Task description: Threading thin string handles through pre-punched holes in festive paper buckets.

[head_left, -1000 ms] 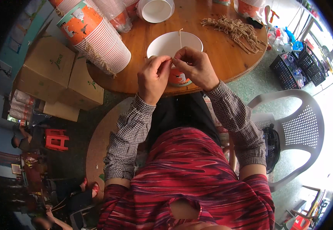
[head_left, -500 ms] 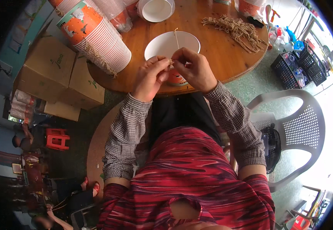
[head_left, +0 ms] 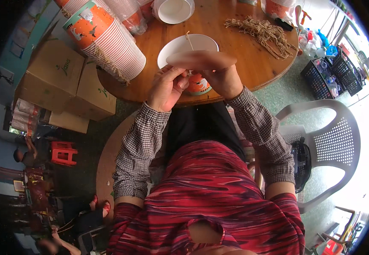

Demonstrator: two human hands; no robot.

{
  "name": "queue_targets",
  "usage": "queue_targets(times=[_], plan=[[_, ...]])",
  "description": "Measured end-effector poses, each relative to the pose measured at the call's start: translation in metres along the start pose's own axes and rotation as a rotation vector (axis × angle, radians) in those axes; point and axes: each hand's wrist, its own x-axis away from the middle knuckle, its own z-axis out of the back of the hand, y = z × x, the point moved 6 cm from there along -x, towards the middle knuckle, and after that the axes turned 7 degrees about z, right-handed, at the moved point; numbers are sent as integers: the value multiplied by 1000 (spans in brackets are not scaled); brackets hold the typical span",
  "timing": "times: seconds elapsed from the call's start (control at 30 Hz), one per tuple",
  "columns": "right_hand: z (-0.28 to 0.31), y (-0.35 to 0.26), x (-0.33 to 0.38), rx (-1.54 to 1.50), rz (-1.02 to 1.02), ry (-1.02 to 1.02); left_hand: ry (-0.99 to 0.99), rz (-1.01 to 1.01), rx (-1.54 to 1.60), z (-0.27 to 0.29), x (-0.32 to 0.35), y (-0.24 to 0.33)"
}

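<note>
Hands: left hand and right hand meet at the near edge of the round wooden surface, both curled shut in a pinch.
Held thing: paper cup, orange-printed, sits between the two hands, touching both; only a small part of its wall shows below the fingers.
String: a thin straw string rises from between the fingertips and runs away from the person, its long axis pointing across the white bowl just beyond the hands.
Key relation: the pinch point lies between the hands, about equally near each; the bowl is straight ahead of it, touching or nearly touching the knuckles.
Grip detail: which hand actually pinches the string I cannot tell; the fingertips overlap.
Blur: a pale smeared patch covers the fingertips and the cup's rim, so the rim and any knot are hidden.
Around: stacked paper cups lie tilted to the left, a bundle of straw strings far right on the surface, a white plastic chair beside the person's right.
</note>
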Motion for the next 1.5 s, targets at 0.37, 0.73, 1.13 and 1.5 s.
queue_targets(times=[0.37,0.73,1.13,1.5], plan=[[7,5,-4,80,-37,39,207,-348,-594,-15,13,18],[6,-5,-7,290,64,10,262,-407,-737,-9,16,14],[5,-5,-5,686,237,15,154,-560,-1015,-17,18,2],[6,-2,-25,485,163,-19,336,-543,-888,1,19,32]])
